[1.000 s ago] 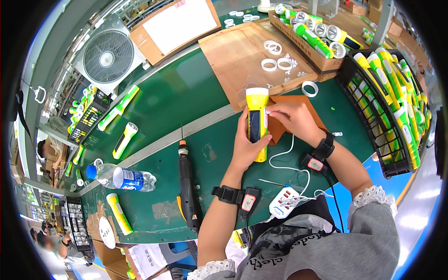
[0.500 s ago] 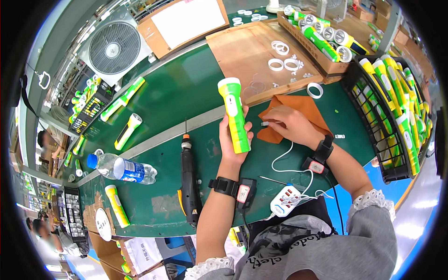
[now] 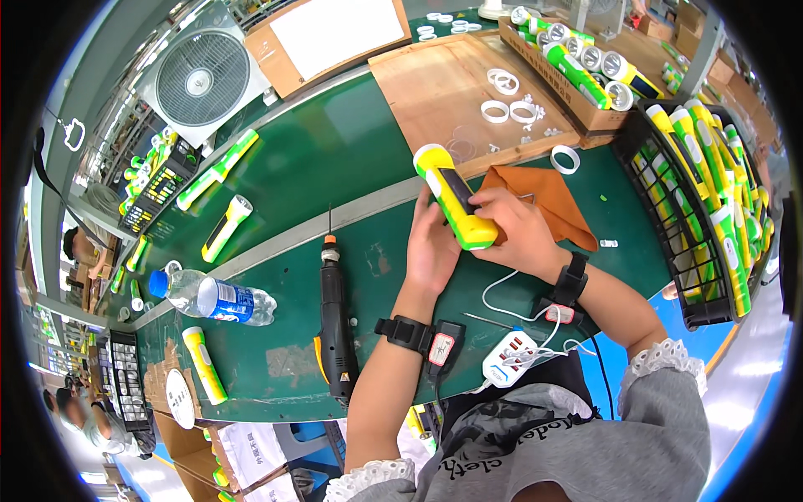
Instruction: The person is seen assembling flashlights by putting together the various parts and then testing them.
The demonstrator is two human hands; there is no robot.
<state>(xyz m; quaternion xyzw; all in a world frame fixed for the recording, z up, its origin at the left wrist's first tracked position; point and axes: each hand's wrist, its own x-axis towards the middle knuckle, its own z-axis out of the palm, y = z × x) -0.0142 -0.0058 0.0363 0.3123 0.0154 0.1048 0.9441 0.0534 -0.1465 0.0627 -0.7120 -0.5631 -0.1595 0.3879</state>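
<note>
A yellow-green flashlight [image 3: 452, 197] with a white head is held tilted over the table, its dark panel facing up. My right hand [image 3: 520, 230] grips its tail end, thumb on the panel. Beside its left edge is my left hand [image 3: 431, 243], palm up, fingers loosely stretched and apart along the flashlight; their tips are partly hidden. A white cable [image 3: 495, 293] runs from under my right hand to a white multi-port USB charger [image 3: 509, 360]; its plug end is hidden. Behind my right hand lies an orange cloth [image 3: 548, 201].
A black electric screwdriver [image 3: 336, 322] and a plastic bottle [image 3: 219, 299] stand left of my forearm. Right is a black crate [image 3: 711, 314] full of flashlights. Beyond lie a wooden board [image 3: 418, 92] with white rings [image 3: 495, 111] and a cardboard box [image 3: 598, 125] of flashlights.
My right hand has moved left from the cloth onto the flashlight. The flashlight has turned from its switch side to its dark panel and tilted; my left hand's grip has loosened.
</note>
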